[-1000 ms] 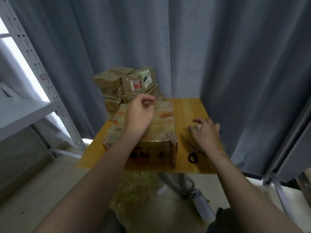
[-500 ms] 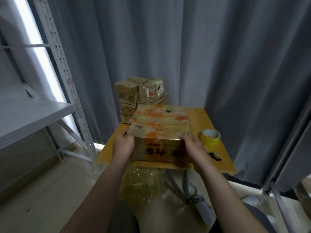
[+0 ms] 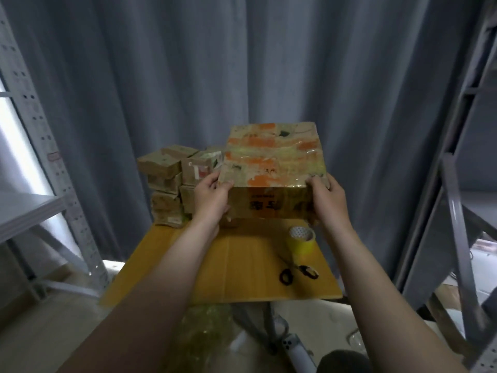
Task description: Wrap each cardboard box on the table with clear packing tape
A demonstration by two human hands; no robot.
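Now that I have lifted it clear of the bench [image 3: 234, 267], the large box [image 3: 274, 160] hangs in the air over the far half of the yellow top, where half a second ago it sat flat with my hands only closing on its near corners. A second ago my right hand was off at the tape, so the change is plain: taping has stopped and carrying has begun. Its top face shines with clear film across the orange patches, so I judge this one wrapped and on its way to be set aside. The stack of small boxes [image 3: 172, 184] stands at the far left corner, just left of the load. My left hand [image 3: 212, 197] is closed around the near left corner, thumb on top; my right hand [image 3: 326, 196] clamps the near right corner the same way. The tape roll [image 3: 301, 239] stands free on the bench below my right wrist, the scissors [image 3: 297, 271] lying nearer me.
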